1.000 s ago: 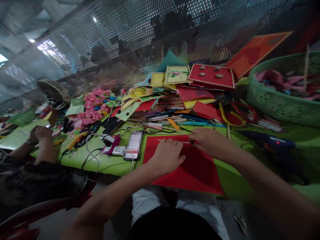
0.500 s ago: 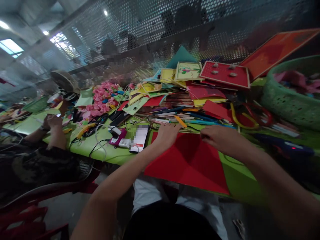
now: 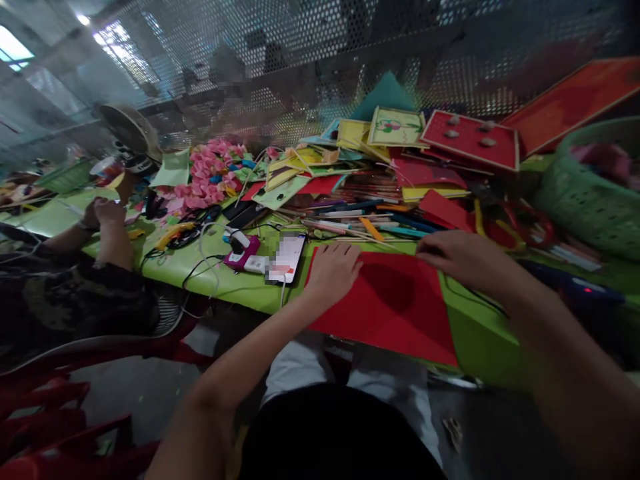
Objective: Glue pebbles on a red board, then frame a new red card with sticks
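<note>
A smooth red sheet (image 3: 385, 310) lies on the green tabletop right in front of me, its near edge by my lap. My left hand (image 3: 336, 267) rests flat on the sheet's far left part, fingers stretched forward. At the far right corner is my right hand (image 3: 453, 257), with its fingers curled inward. Whatever its fingertips hold, if anything, is hidden. Just beyond the sheet lie several sticks and pencils (image 3: 345, 223) and a small orange strip (image 3: 371, 229). A phone (image 3: 287, 259) with a cable lies left of the sheet.
A purple power strip (image 3: 240, 257) with plugs sits left of the phone. Cards (image 3: 397, 127) pile up at the back. To the right are yellow-handled scissors (image 3: 480, 220), a dark glue gun (image 3: 575, 283) and a green basket (image 3: 585, 187). Another person's hands (image 3: 103, 213) work at left.
My left hand has slid left and a little toward me on the red sheet. My right hand stays near the far right corner. The view has shifted slightly.
</note>
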